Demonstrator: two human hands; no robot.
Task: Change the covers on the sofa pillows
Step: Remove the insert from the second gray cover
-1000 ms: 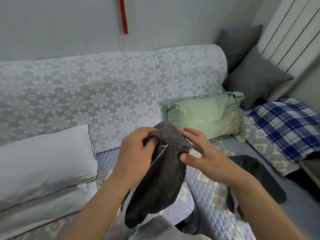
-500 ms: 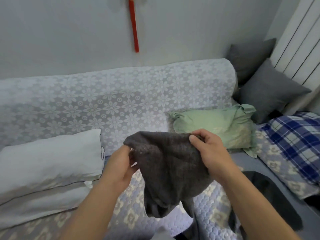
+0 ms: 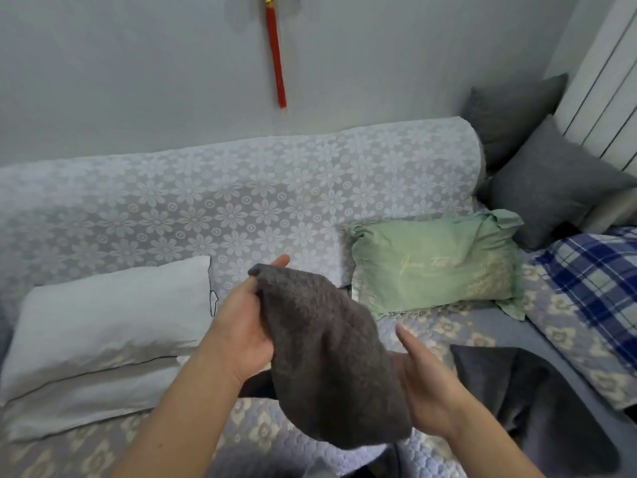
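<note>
The grey cover (image 3: pixel 331 353) hangs in front of the person, above the seat (image 3: pixel 241 429) of the sofa. The left hand (image 3: pixel 246 326) holds its upper corner, thumb up behind the cloth and fingers hidden under it, so the cover drapes down and to the right from there. The right hand (image 3: pixel 427 384) is at the cover's lower right edge with the thumb straight and pointing up; its fingers are hidden behind the cloth, so I cannot tell whether they grasp it or merely support it. The cover blocks sight of the seat between the two hands.

Just right of the right forearm a dark cloth (image 3: pixel 537 401) lies crumpled on the seat. To the left, two white pillows (image 3: pixel 107 322) lie stacked against the backrest (image 3: pixel 206 208), which wears a pale floral throw. Beyond the hands a green pillow (image 3: pixel 434 267) leans on the backrest, with faint script on its face that is too blurred to read. Right of it lies a blue plaid cloth (image 3: pixel 596 270). Further back in the corner two grey pillows (image 3: pixel 551 191) stand tilted, one behind the other, beside a white radiator (image 3: pixel 606 98). On the wall (image 3: pixel 138 70) above the backrest hangs a red tassel (image 3: pixel 275 56).
</note>
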